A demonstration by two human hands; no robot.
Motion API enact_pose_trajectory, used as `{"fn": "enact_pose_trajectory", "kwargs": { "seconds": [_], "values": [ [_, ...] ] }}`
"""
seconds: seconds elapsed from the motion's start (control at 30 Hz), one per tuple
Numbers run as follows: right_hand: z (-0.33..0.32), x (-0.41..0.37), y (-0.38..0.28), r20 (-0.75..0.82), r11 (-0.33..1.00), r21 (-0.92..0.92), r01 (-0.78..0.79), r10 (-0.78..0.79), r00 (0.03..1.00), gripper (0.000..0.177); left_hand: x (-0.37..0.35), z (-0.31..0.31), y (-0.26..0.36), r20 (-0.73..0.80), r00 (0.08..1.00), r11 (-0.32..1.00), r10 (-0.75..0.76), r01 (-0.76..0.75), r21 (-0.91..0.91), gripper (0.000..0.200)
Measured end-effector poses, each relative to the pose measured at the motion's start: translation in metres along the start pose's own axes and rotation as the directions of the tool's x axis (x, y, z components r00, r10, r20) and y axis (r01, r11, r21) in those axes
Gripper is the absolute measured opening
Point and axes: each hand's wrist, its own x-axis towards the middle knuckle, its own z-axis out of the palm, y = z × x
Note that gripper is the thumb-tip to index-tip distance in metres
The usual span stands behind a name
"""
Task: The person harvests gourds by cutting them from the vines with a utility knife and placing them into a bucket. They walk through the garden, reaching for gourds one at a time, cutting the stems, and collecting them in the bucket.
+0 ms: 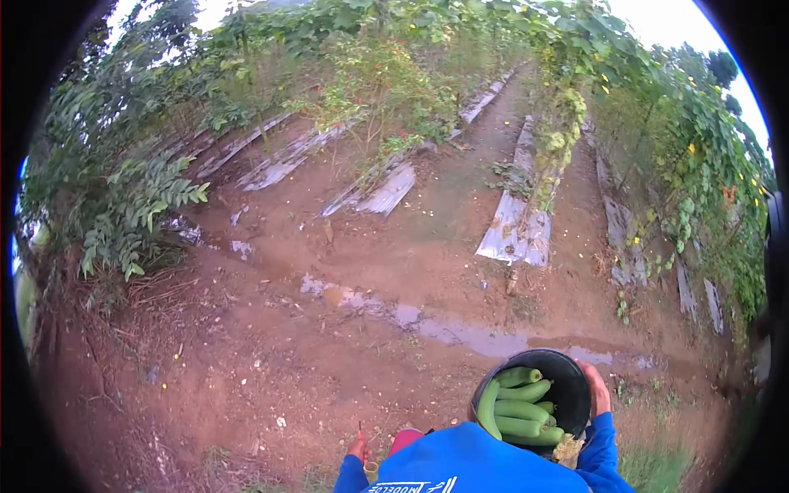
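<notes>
Near right, bucket (567, 393): black and round, held close against the person's front, mouth tipped a little toward the camera. Judged: kept tight to the body so the load sits steady.
Gourds (519, 407): long green ones, six or so, lying lengthwise and stacked on the left half of the bucket. One stands more on end along the left wall. Too long to lie any other way, I judge. The right half is dark and bare.
Right hand (597, 389): on the far right rim of the bucket, fingers pressed together and curved over the edge. A steadying hold on the outer side.
Left hand (357, 449): low at the near edge, well apart from the bucket. A thin red-tipped thing (360, 430) sticks up from it. Too small to tell what it is, or whether the fingers pinch it or wrap it.
Blue sleeves (604, 448): both arms and the chest fill the near bottom, with the bucket tucked between them.
Dry clump (567, 448): pale plant scrap resting at the near rim.
Soil (271, 345): red, wet and bare of plants across the middle.
Puddle (460, 330): shallow water running left to right, just beyond the bucket.
Plastic strips (516, 234): grey sheeting laid along the bed rows and running far. It covers the beds, not the walkways.
Vines (699, 181): trained up on the right and over the far rows, with yellow flowers among the leaves.
Shrub (136, 209): leafy, on the far left bank.
</notes>
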Motion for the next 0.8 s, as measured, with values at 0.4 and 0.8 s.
{"fn": "enact_pose_trajectory", "kwargs": {
  "seconds": [0.4,0.8],
  "values": [
    [0.242,0.149,0.011,0.511,0.812,-0.454,0.367,-0.101,0.854,0.043,-0.009,-0.141,0.035,-0.235,0.972,0.878,-0.022,-0.093,-0.469,0.026],
    [0.511,0.276,0.119,0.862,0.581,-0.401,0.708,-0.023,0.507,0.037,-0.006,-0.267,0.157,-0.407,0.911,0.718,0.073,-0.331,-0.612,0.021]
  ]
}}
